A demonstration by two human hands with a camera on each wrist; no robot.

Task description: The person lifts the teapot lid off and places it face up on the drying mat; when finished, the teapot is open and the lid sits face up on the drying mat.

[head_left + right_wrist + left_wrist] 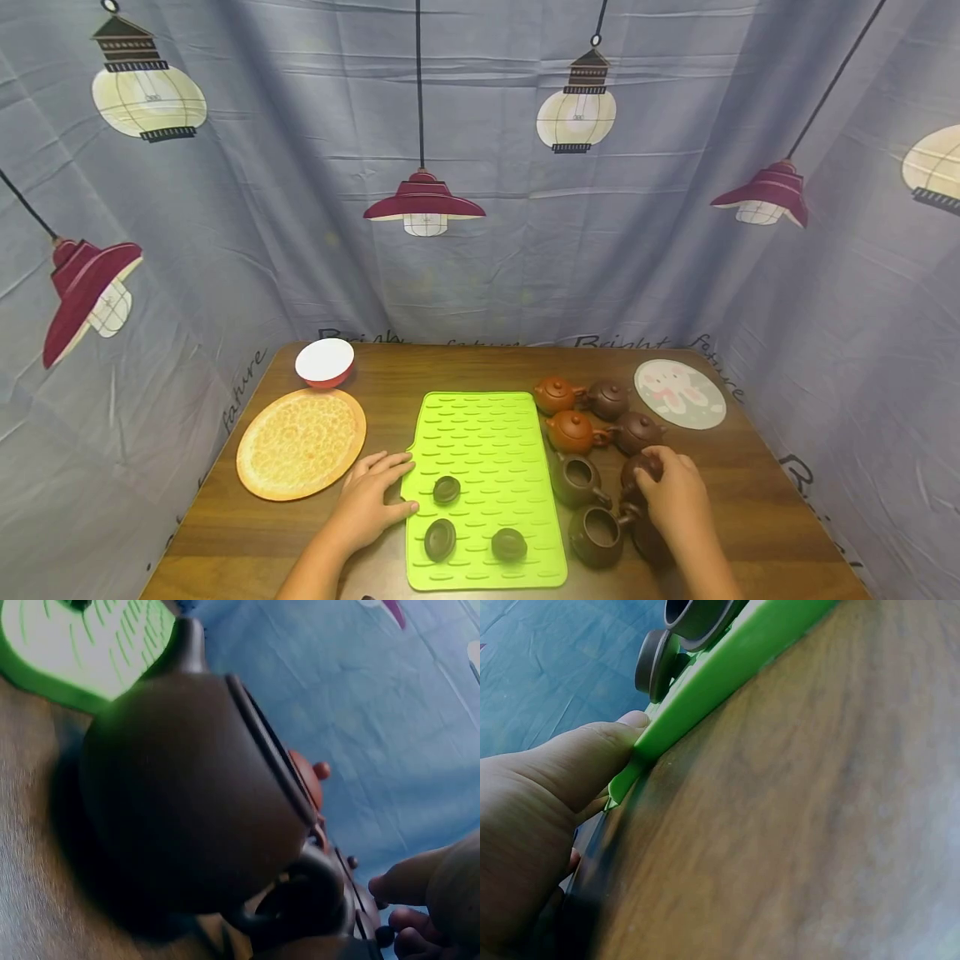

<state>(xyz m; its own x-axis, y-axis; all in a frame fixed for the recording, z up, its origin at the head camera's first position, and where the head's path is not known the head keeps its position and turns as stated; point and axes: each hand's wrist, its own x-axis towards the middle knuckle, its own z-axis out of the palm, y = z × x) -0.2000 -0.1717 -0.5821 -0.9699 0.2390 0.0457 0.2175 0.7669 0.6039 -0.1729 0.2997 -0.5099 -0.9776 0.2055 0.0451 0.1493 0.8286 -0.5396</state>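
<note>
My left hand rests along the left edge of the green mat, fingers spread and fairly straight. Its thumb lies against the mat's rim. Three dark brown teapot lids, a small one, a tilted one and one at the right, lie on the mat. Over a dark brown teapot at the right, my right hand has thumb and finger around its lid. In the right wrist view the fingertips are close above a lid knob; I cannot tell whether they pinch it.
Two uncovered dark teapots stand beside the mat. Behind them are two orange teapots and two covered dark ones. A rabbit-print mat, a round yellow mat and a red-and-white bowl lie farther out.
</note>
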